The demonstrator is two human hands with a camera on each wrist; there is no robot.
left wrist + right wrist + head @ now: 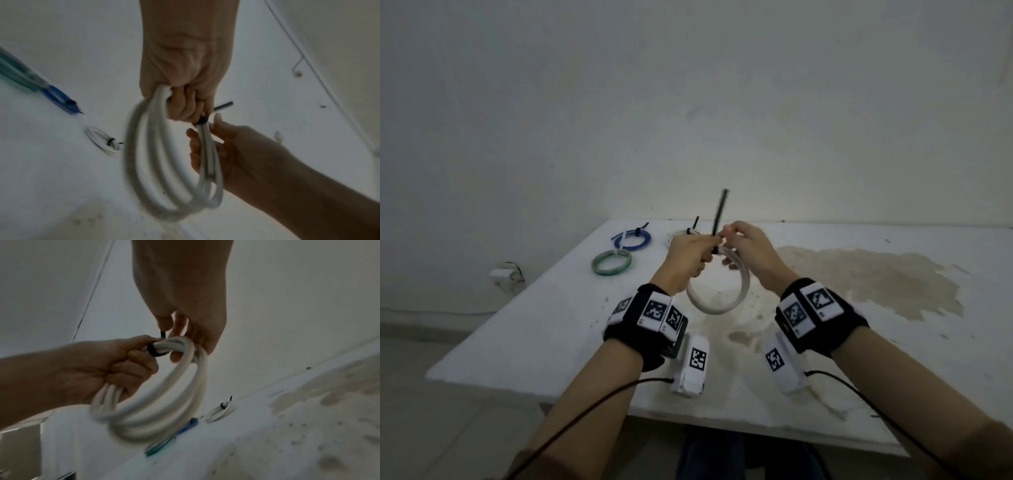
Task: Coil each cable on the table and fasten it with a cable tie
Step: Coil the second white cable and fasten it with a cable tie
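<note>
- The left hand [688, 255] is closed around the white cable coil [717, 291]; its fingers curl round the bundle of loops at the top, and the coil hangs down below the hand, above the table [551, 325].
- The right hand [751, 251] grips the same coil on the other side — its fingers curl round the loops, touching the left hand's fingers.
- A black cable tie [719, 216] is wrapped around the coil between the two hands, and its long tail stands up above them. Which fingers pinch the tail I cannot tell.
- Beyond the left hand, on the table, lie three other coils: a blue coil [631, 238], a green coil [612, 262] and a small white coil [681, 236] — the blue and the small white one carry black ties.
</note>
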